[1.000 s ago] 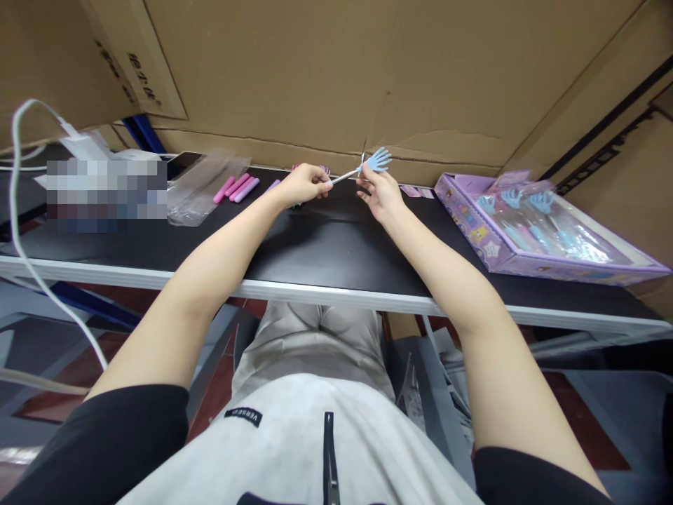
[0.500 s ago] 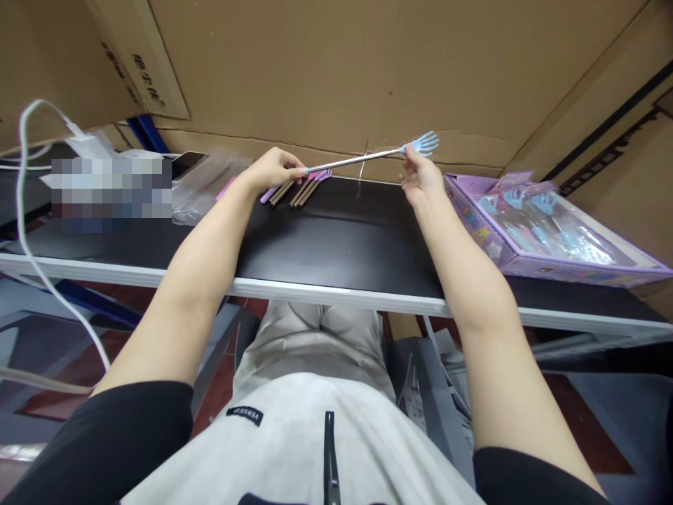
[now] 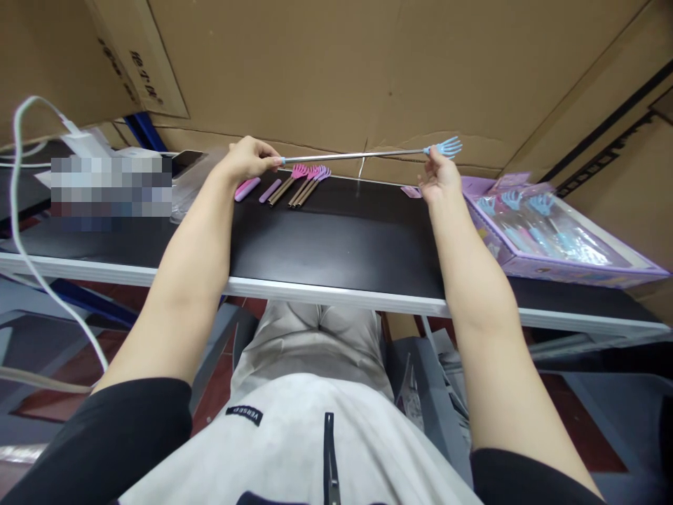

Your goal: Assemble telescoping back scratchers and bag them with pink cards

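Note:
A telescopic back scratcher (image 3: 352, 156) with a thin silver rod and a light blue claw is stretched level between my hands, above the back of the table. My left hand (image 3: 249, 158) is closed on its left end, where a bit of light blue handle peeks out; the rest of the handle is hidden in the fingers. With thumb and fingers my right hand (image 3: 440, 177) pinches the base of the claw. Under the rod lie several pink and purple claw heads on bronze-coloured tubes (image 3: 302, 189). Beside them are loose pink and purple handles (image 3: 270, 191).
At the right, a purple display box (image 3: 573, 266) holds bagged back scratchers (image 3: 541, 217). A small pink card (image 3: 411, 191) lies near my right hand. Clear plastic bags (image 3: 192, 186) and a white plug with cable (image 3: 87, 142) are at the left. Cardboard (image 3: 336, 70) walls the back of the black table (image 3: 336, 245).
My hands have moved apart, left hand leftwards and right hand rightwards, and the scratcher's rod is longer and more level. The pink handle and the small card now show.

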